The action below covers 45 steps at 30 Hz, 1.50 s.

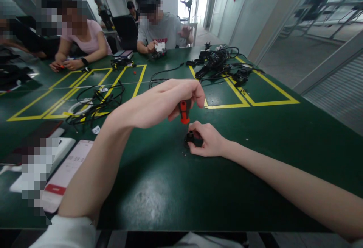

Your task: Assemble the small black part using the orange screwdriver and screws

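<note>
My left hand (181, 92) is closed round a red and dark-grey screwdriver (185, 116), its handle upright and its shaft pointing down. Just below, my right hand (208, 140) pinches a small black part (195, 140) with a round stub on top, low over the green table. Thumb and fingers hide much of this part, and its exact kind cannot be made out. The screwdriver's thin tip is hard to see, so whether it touches the part I cannot tell. A few tiny bits, perhaps screws (184, 154), lie on the table beside the right fingertips.
Yellow tape (272, 104) marks out areas on the green table (227, 198). Black cables (217, 64) are heaped at the back right, with more looped cables (107, 96) at left. A phone (68, 174) lies near my left forearm. Other people work across the table.
</note>
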Tool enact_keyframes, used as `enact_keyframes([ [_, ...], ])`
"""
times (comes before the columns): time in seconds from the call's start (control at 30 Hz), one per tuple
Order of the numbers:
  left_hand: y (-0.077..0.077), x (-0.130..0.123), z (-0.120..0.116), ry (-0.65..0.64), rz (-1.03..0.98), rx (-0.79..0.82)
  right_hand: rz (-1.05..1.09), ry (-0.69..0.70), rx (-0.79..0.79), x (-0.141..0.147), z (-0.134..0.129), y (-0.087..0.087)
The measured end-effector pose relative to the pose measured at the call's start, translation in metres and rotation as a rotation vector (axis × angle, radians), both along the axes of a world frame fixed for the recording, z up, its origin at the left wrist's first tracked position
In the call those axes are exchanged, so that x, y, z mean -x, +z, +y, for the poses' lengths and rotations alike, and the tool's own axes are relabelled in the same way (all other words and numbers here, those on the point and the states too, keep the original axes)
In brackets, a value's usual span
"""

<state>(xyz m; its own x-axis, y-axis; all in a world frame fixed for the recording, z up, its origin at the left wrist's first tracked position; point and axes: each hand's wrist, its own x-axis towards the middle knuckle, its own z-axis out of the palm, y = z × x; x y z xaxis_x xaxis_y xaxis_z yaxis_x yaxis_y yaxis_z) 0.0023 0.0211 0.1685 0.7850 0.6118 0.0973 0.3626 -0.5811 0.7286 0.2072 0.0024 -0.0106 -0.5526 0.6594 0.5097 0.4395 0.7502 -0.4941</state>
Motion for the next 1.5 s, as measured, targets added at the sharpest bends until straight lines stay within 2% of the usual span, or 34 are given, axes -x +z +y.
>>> enact_keyframes([
  [0.27,0.006,0.002,-0.004,0.06,-0.011,0.084,0.018,0.006,-0.029,0.0,0.001,0.0],
  [0.43,0.0,0.0,0.005,0.141,-0.007,0.026,0.016,0.003,-0.024,0.0,0.0,-0.001],
  [0.53,-0.005,-0.005,0.002,0.222,0.008,-0.107,0.008,-0.005,-0.018,0.0,0.001,-0.001],
  [0.67,-0.014,-0.014,-0.007,0.451,-0.017,-0.51,-0.011,-0.014,-0.01,0.001,0.001,-0.001],
  [0.73,-0.018,-0.017,-0.009,0.484,-0.011,-0.633,-0.004,-0.009,-0.015,0.001,0.001,-0.001],
  [0.83,-0.021,-0.019,-0.007,0.414,0.007,-0.669,0.001,0.0,-0.017,0.001,0.001,0.0],
  [1.0,-0.021,-0.021,-0.007,0.274,-0.064,-0.593,0.013,-0.005,-0.029,0.002,0.0,0.001],
  [1.2,-0.018,-0.018,-0.009,0.175,-0.004,-0.526,0.012,0.0,-0.022,0.002,0.001,0.0],
  [1.4,-0.011,-0.004,-0.007,0.007,0.08,-0.603,-0.017,-0.005,0.002,0.002,0.001,-0.001],
  [1.5,-0.012,-0.005,-0.008,0.016,0.101,-0.669,-0.013,-0.005,-0.016,0.002,0.001,0.001],
])
